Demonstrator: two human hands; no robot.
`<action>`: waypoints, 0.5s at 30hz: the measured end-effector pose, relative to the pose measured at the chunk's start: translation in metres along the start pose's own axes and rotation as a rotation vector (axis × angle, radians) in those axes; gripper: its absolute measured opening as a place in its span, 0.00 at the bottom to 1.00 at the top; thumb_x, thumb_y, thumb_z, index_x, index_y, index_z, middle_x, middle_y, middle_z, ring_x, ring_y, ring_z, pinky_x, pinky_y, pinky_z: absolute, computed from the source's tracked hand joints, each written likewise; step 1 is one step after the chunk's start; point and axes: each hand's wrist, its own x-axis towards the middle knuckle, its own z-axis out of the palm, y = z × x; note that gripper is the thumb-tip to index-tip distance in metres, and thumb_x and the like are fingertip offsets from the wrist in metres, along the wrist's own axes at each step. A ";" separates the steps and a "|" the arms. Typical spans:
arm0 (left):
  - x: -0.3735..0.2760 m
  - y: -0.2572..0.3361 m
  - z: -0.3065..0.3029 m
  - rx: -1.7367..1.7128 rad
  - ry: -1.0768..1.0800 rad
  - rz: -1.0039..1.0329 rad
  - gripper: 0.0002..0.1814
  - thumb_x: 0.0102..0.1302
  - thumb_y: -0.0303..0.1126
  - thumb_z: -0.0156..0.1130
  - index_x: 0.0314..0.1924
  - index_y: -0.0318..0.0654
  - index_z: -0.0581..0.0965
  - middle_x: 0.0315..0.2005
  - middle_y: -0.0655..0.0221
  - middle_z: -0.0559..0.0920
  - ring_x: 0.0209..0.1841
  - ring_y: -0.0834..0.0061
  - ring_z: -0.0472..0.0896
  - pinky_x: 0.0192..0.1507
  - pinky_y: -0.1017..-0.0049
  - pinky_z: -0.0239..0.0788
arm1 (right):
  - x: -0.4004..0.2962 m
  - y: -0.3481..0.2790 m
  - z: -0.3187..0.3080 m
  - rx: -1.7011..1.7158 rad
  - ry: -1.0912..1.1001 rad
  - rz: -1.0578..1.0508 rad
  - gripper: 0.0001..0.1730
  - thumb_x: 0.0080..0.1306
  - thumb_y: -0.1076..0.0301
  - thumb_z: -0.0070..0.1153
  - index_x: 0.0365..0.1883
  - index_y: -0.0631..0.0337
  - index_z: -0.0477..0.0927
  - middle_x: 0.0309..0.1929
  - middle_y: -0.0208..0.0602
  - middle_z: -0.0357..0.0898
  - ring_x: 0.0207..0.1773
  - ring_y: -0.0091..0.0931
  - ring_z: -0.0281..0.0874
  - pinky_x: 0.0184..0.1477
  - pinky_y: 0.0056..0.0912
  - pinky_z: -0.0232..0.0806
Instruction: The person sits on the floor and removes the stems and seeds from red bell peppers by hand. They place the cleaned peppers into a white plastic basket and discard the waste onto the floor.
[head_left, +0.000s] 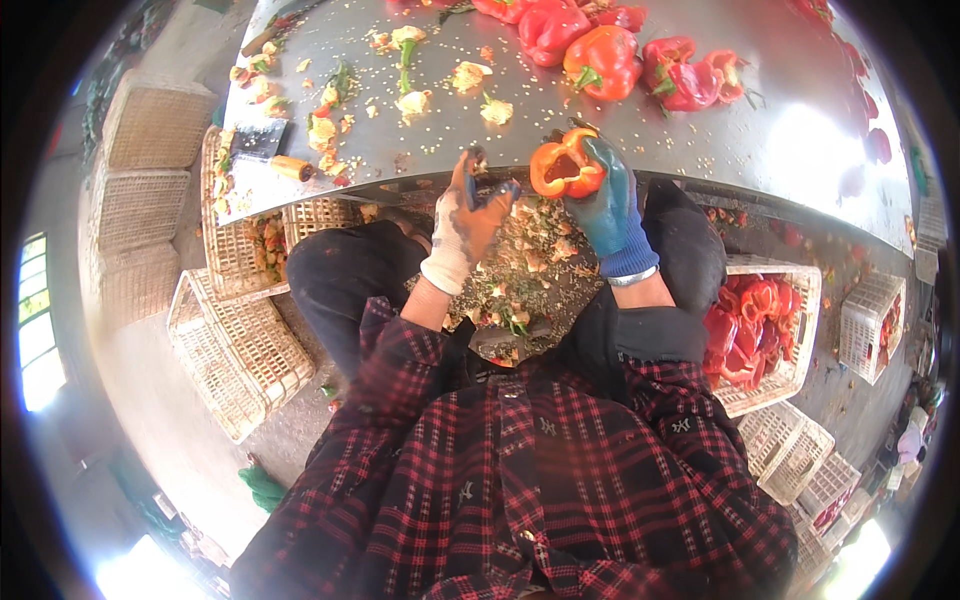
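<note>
My right hand, in a blue knitted work glove, grips an orange-red bell pepper just over the near edge of the metal table. The pepper's cut opening faces me and looks hollow. To its left is my left hand, in a stained orange and white glove, its thumb and fingers apart. I see nothing clearly held in it. Beyond the hands, pepper cores with seeds lie scattered on the table. A whole orange-red bell pepper rests farther back beside several red peppers.
A broad blade with a wooden handle lies at the table's left edge. Waste fills a plastic crate below it. Red pepper pieces fill a white crate on my right. Cores litter the floor between my knees. Stacked crates stand left.
</note>
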 end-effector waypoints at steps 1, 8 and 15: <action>0.002 0.007 -0.006 -0.076 -0.041 -0.064 0.22 0.70 0.33 0.59 0.60 0.30 0.68 0.46 0.61 0.80 0.42 0.81 0.79 0.48 0.80 0.72 | -0.002 0.001 0.002 0.035 -0.032 0.032 0.20 0.67 0.59 0.52 0.47 0.69 0.77 0.44 0.37 0.79 0.48 0.25 0.78 0.48 0.31 0.72; 0.013 0.031 -0.006 -0.627 -0.281 -0.516 0.23 0.69 0.35 0.60 0.61 0.35 0.70 0.45 0.65 0.80 0.38 0.74 0.83 0.37 0.70 0.80 | -0.003 -0.004 0.016 0.560 -0.197 0.341 0.24 0.70 0.64 0.51 0.59 0.72 0.70 0.53 0.39 0.76 0.53 0.22 0.74 0.56 0.27 0.67; 0.044 0.086 -0.030 -0.273 0.499 0.350 0.21 0.71 0.27 0.56 0.62 0.34 0.67 0.48 0.61 0.80 0.42 0.74 0.82 0.45 0.74 0.78 | 0.008 -0.003 0.025 1.389 -0.117 0.863 0.26 0.76 0.58 0.39 0.67 0.62 0.62 0.65 0.44 0.66 0.67 0.37 0.65 0.67 0.44 0.60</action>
